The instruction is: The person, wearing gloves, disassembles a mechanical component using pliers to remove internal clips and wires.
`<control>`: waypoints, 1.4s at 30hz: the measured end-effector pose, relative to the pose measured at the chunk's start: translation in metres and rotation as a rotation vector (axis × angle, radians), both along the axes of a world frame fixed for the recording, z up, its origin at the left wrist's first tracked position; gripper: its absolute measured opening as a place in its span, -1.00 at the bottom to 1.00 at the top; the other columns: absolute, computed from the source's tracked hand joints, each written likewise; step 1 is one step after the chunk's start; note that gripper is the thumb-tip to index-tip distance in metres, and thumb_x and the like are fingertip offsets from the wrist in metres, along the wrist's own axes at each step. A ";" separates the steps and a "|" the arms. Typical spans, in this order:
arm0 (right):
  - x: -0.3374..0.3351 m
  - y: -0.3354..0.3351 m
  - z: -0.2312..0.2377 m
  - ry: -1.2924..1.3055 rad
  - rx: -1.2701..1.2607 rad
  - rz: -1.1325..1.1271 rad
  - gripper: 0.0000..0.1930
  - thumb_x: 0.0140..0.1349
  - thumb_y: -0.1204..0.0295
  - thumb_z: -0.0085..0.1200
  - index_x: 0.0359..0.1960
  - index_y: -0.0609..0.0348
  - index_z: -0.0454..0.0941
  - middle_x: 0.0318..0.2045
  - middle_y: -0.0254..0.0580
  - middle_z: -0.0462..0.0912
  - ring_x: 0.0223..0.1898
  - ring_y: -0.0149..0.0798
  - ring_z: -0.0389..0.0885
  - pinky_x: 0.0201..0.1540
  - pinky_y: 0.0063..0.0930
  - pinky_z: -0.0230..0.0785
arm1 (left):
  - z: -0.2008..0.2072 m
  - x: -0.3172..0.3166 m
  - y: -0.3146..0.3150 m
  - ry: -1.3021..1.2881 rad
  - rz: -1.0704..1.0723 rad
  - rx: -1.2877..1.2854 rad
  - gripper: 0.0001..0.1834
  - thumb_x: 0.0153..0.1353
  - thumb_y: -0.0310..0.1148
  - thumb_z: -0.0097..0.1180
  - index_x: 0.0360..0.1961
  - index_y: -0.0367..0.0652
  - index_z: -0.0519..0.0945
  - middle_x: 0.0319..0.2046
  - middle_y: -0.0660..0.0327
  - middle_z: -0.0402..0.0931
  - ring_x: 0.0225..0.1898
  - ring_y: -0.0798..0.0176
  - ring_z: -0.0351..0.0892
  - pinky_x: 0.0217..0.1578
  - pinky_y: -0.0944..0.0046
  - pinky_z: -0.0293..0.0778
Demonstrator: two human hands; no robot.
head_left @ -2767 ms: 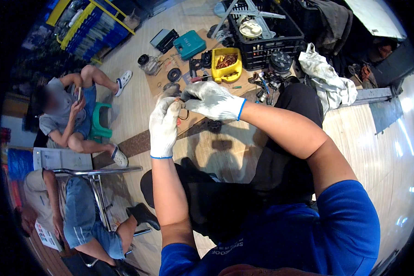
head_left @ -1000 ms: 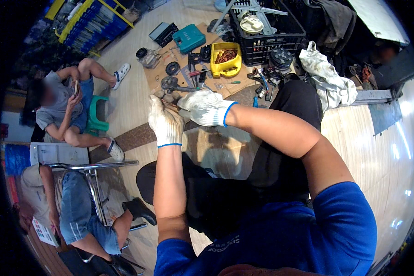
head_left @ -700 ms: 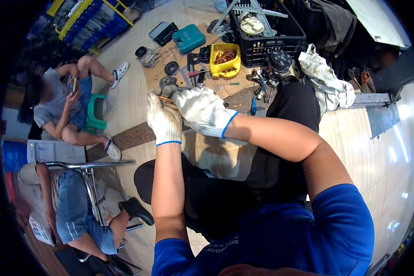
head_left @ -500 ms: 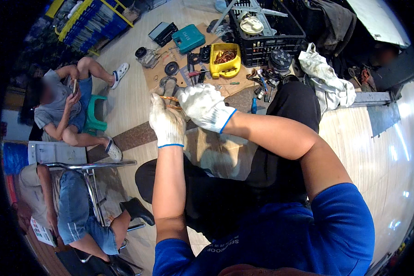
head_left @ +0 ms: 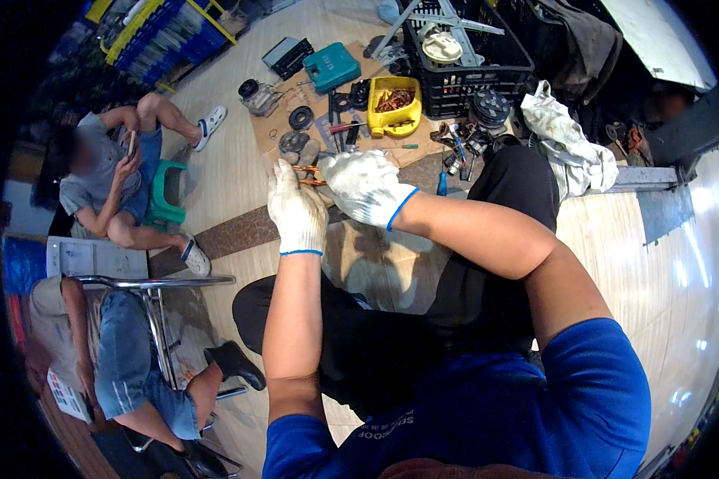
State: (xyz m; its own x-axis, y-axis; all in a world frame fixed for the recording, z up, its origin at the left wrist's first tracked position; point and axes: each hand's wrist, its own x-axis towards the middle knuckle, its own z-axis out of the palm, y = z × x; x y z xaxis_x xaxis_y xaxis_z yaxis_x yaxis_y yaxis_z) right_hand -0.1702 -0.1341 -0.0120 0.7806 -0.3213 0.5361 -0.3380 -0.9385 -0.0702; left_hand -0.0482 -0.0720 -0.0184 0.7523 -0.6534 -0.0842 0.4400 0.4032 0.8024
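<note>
Orange-handled tool between left hand and right hand grip.

Both gloved hands, left hand and right hand, pinch a small copper-coloured piece above the parts-strewn cardboard, yellow bin nearby.

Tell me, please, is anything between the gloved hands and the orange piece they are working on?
Nothing visible. The left hand and right hand both already touch the orange piece, which spans the small gap between them above the cardboard.
</note>
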 end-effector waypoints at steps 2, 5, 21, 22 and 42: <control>0.000 -0.001 -0.001 0.010 0.063 0.018 -0.87 0.01 0.44 0.06 -0.45 0.25 0.48 -0.63 -0.05 0.54 -0.62 -0.10 0.62 -0.64 -0.17 0.37 | -0.001 0.003 0.001 -0.029 0.028 0.031 -0.70 0.54 -0.23 -0.21 -0.07 -0.29 0.41 -0.07 -0.10 0.55 -0.06 -0.02 0.58 0.03 -0.01 0.55; -0.002 -0.001 0.002 -0.056 0.168 0.075 -0.88 0.00 0.46 0.05 -0.44 0.26 0.48 -0.63 -0.04 0.55 -0.62 -0.07 0.63 -0.65 -0.18 0.39 | -0.002 0.006 0.005 -0.084 0.005 0.116 -0.68 0.53 -0.21 -0.19 -0.07 -0.29 0.40 -0.09 -0.11 0.55 -0.11 -0.02 0.60 -0.03 -0.01 0.57; 0.000 -0.028 0.007 -0.007 0.573 0.041 -0.67 0.30 0.12 0.06 -0.34 0.15 0.66 -0.48 0.10 0.65 -0.36 0.11 0.68 -0.26 -0.10 0.53 | 0.000 0.026 0.015 -0.056 -0.304 -0.053 -0.50 0.51 -0.18 -0.15 0.32 -0.27 0.24 0.16 -0.09 0.45 0.07 0.02 0.55 0.09 0.03 0.55; 0.001 -0.032 0.006 -0.006 0.560 0.051 -0.65 0.31 0.10 0.06 -0.35 0.16 0.66 -0.48 0.10 0.65 -0.37 0.11 0.68 -0.27 -0.10 0.52 | -0.002 0.026 0.014 -0.055 -0.273 -0.050 -0.51 0.51 -0.20 -0.15 0.32 -0.27 0.24 0.19 -0.09 0.42 0.12 0.02 0.52 0.13 0.03 0.52; 0.006 -0.015 -0.006 -0.120 0.485 0.099 -0.66 0.27 0.12 0.14 -0.39 0.18 0.62 -0.57 0.07 0.62 -0.47 0.12 0.66 -0.42 -0.10 0.50 | 0.027 0.002 0.018 -0.197 -0.116 0.025 -0.70 0.47 -0.32 -0.03 0.11 -0.26 0.43 -0.11 0.04 0.58 -0.13 0.14 0.63 -0.21 0.22 0.63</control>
State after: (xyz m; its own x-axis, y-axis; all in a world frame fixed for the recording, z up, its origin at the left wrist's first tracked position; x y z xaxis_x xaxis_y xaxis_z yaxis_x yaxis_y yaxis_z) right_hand -0.1637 -0.1495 -0.0184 0.7620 -0.4835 0.4308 -0.2125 -0.8151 -0.5389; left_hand -0.0460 -0.0540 0.0090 0.6760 -0.7359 0.0398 0.3163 0.3384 0.8862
